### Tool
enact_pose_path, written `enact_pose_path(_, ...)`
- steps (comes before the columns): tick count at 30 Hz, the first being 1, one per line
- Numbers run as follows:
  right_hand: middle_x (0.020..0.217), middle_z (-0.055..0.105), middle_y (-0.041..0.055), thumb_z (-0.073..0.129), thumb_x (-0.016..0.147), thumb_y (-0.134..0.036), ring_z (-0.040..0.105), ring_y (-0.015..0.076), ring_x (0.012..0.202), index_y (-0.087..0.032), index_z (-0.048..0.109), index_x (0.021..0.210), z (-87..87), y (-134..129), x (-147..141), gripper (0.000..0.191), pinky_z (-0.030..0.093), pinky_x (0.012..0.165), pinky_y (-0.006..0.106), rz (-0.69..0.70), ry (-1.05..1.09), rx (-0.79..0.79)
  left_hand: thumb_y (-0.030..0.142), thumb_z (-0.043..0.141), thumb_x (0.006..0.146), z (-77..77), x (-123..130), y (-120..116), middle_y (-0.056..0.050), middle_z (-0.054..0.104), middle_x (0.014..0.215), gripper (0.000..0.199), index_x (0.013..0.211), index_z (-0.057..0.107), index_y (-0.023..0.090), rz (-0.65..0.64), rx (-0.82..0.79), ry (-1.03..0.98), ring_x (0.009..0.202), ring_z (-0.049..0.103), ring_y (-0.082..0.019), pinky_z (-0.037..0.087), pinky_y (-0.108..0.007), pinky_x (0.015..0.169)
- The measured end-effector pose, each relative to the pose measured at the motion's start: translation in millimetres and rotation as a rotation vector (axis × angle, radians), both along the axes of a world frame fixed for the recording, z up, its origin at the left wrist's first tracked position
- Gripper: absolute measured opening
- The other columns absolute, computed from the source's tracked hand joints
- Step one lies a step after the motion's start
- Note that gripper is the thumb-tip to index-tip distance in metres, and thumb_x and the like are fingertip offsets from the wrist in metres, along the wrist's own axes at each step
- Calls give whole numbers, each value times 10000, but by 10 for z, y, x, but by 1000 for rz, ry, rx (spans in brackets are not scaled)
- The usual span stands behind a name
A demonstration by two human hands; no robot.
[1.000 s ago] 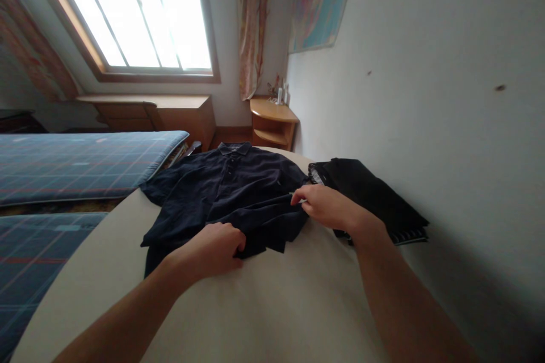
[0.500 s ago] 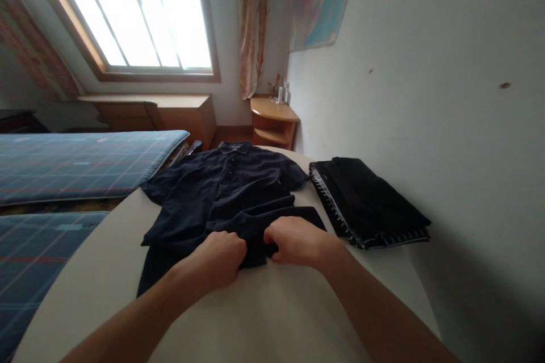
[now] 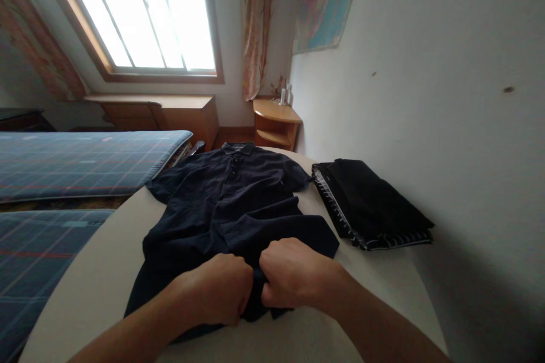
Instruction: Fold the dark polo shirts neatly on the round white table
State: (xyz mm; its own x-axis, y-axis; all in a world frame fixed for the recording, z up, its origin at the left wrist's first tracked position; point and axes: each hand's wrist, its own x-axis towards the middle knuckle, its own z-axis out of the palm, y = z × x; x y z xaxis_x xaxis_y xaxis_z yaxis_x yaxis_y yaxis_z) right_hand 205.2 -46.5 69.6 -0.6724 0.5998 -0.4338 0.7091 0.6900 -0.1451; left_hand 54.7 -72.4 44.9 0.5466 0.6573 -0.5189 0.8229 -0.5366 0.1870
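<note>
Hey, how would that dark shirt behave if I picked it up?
The dark shirt would probably hang floppy, since its cloth ripples just beyond the left hand and right hand. It seems unlikely to roll, lying spread out on the table.

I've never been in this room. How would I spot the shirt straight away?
Look for the pale, curved table beside the white wall. On it the dark blue shirt lies spread out, collar at the far end, with the left hand and right hand at its near end. Its neighbour, the black pile, is folded and has white marks along its edge; the shirt lies open, sleeves showing.
</note>
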Motion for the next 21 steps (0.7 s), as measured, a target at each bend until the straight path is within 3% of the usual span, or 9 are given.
enact_pose_path(6, 685, 729, 38, 601, 784, -353, 618, 157, 586, -195, 781, 763, 165, 47, 125, 240, 334, 472, 249, 134, 176, -182, 270, 816, 690, 26, -195, 4, 36, 735, 653, 49, 733, 795, 281, 20, -380, -180, 575, 648, -132, 408, -204, 488)
enact_pose_path(11, 769, 736, 8, 566, 870, -454, 616, 139, 641, -221, 790, 894, 33, 22, 11, 325, 359, 516, 229, 195, 169, -297, 343, 771, 688, 80, -635, 282, 7, 746, 701, 149, 739, 752, 204, 322, -515, -353, 641, 672, -142, 448, -193, 522)
enact_pose_path(14, 849, 751, 9, 569, 904, -441, 638, 136, 698, -214, 785, 980, -62, 5, -63, 322, 375, 545, 222, 277, 147, -357, 397, 808, 651, 73, -800, 377, -11, 766, 795, 316, 882, 734, 194, 426, -615, -400, 744, 717, -190, 519, -228, 578)
enact_pose_path(16, 878, 753, 6, 588, 907, -370, 650, 130, 725, -211, 777, 1006, -104, 42, -64, 266, 389, 570, 214, 299, 170, -361, 430, 773, 707, 30, -823, 421, -35, 774, 921, 413, 1035, 705, 189, 418, -504, -471, 830, 728, -208, 557, -261, 657)
enact_pose_path(19, 953, 749, 15, 638, 870, -287, 673, 149, 830, -224, 752, 1058, -149, 179, 15, 229, 431, 654, 214, 209, 255, -227, 434, 625, 869, -142, -782, 516, -88, 688, 1258, 457, 1256, 621, 191, 369, 85, -557, 1111, 664, -229, 531, -345, 941)
enact_pose_path(21, 1052, 730, 47, 675, 838, -252, 667, 184, 957, -217, 730, 1097, -187, 294, 97, 268, 459, 769, 237, 115, 298, -65, 432, 547, 932, -339, -749, 597, -117, 495, 1500, 532, 1409, 510, 198, 335, 450, -517, 1360, 482, -261, 397, -423, 1124)
